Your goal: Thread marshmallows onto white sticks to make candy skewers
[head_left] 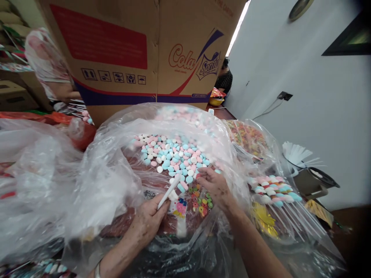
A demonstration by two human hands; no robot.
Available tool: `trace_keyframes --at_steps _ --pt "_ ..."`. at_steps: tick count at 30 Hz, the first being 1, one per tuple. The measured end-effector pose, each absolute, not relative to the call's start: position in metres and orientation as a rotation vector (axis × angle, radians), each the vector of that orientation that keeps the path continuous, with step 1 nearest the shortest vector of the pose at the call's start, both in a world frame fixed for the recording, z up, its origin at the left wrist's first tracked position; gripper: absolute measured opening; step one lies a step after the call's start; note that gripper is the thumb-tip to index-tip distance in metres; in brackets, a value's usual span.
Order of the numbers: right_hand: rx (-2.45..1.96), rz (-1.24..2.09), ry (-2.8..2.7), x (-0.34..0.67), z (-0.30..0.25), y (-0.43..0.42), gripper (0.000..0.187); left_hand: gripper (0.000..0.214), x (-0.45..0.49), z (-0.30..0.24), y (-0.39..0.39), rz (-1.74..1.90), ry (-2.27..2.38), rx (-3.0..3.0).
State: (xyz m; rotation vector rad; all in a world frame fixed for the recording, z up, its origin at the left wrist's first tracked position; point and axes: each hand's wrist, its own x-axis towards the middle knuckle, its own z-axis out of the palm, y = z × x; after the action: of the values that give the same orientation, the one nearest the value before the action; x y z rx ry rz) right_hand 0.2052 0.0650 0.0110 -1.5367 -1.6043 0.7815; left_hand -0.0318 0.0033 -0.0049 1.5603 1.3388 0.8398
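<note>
A big clear plastic bag (116,154) lies open before me, holding a heap of pink, white and blue marshmallow sweets (174,154). My left hand (147,222) is closed round a white stick (169,191) that points up toward the heap. My right hand (214,185) reaches into the bag, fingers pinched at the heap's near edge on something I cannot make out. Small ring-shaped coloured sweets (201,200) lie under the plastic between my hands.
A large cardboard box (139,50) marked Cola stands behind the bag. Finished marshmallow skewers (274,191) lie at the right beside white sticks in a holder (295,154). More plastic bags (31,177) sit left. Other people are at the far left (49,65) and the back (224,77).
</note>
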Motion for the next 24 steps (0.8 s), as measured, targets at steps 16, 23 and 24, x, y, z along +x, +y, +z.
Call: trace_keyframes --at_steps 16,23,24 --pt "-1.428 0.852 -1.361 0.165 0.009 0.044 0.020 0.031 -0.028 -0.001 0.003 0.866 1.380 1.592" --pt "-1.357 0.525 -1.582 0.155 0.014 0.033 0.016 0.027 -0.028 0.000 0.002 0.916 1.361 1.595" --pt "-1.332 0.529 -1.601 0.153 0.016 0.031 0.017 0.027 -0.028 0.000 0.003 0.914 1.354 1.594"
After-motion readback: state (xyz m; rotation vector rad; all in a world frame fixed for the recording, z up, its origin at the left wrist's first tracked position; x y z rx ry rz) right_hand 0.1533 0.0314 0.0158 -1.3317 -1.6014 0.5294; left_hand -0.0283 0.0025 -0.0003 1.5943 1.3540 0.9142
